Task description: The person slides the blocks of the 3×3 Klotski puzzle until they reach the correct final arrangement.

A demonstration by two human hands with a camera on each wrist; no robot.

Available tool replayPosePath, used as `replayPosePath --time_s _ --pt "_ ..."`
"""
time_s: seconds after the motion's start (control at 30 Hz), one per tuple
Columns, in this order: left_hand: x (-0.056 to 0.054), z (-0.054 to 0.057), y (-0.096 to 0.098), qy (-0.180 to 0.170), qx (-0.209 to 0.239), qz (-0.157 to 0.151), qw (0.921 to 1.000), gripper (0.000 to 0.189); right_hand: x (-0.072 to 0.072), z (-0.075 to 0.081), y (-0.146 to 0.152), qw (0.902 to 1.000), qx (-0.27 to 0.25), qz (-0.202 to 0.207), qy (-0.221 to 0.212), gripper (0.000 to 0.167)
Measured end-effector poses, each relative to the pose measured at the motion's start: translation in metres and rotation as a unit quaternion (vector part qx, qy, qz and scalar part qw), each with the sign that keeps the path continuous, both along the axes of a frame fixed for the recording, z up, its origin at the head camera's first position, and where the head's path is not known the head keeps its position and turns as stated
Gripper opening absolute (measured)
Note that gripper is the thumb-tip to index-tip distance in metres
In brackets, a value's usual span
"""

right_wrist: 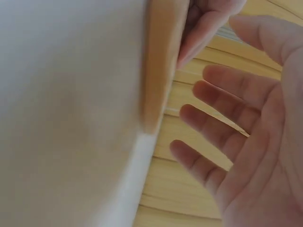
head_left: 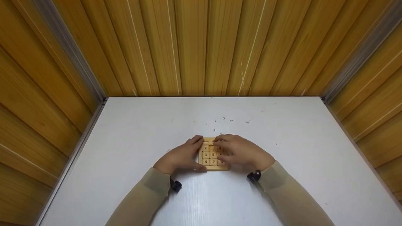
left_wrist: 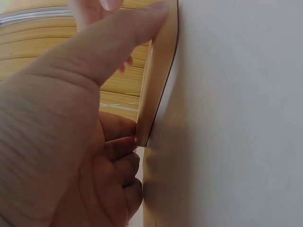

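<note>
A wooden sliding number puzzle (head_left: 213, 168) lies flat on the white table. Its square tiles carry black numbers; 2 (head_left: 205, 147), 1, 5, 4 and 7 are readable, and the right-hand column is partly covered by fingers. In the top row, a bare slot shows beside the 2. My left hand (head_left: 180, 157) grips the puzzle's left side, thumb at the near corner and fingers at the far one. Over the right side hovers my right hand (head_left: 248, 153). Its fingers (right_wrist: 227, 85) are spread and stand apart from the puzzle's edge (right_wrist: 161, 66) in the right wrist view.
The white table (head_left: 141, 125) has small dark marks (head_left: 231, 120) beyond the puzzle. Yellow wood-look panels (head_left: 191, 47) rise at the back and both sides, with metal posts at the corners. Black straps (head_left: 254, 175) circle both wrists.
</note>
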State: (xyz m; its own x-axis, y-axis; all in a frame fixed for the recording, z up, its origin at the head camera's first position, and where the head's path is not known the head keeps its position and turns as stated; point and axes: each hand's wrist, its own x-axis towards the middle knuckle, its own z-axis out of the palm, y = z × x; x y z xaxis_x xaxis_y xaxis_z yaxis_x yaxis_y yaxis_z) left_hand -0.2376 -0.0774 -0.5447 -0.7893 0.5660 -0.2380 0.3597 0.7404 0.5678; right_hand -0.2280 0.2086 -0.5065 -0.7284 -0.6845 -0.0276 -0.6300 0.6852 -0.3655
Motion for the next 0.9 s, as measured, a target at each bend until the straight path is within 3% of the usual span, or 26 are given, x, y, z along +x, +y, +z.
replayPosePath --time_s 0.17,0.33,0.9 --pt "0.002 -0.005 -0.001 0.002 0.008 0.003 1.0000 0.133 0.000 0.001 -0.016 0.9997 -0.003 0.014 -0.022 0.065" --pt "0.004 -0.007 0.000 -0.003 0.002 0.004 1.0000 0.134 0.001 -0.012 -0.020 0.9991 0.014 0.037 -0.018 0.067" --pt "0.000 -0.001 -0.001 -0.001 0.002 -0.001 1.0000 0.131 -0.001 -0.017 -0.023 0.9987 0.027 0.040 -0.017 0.068"
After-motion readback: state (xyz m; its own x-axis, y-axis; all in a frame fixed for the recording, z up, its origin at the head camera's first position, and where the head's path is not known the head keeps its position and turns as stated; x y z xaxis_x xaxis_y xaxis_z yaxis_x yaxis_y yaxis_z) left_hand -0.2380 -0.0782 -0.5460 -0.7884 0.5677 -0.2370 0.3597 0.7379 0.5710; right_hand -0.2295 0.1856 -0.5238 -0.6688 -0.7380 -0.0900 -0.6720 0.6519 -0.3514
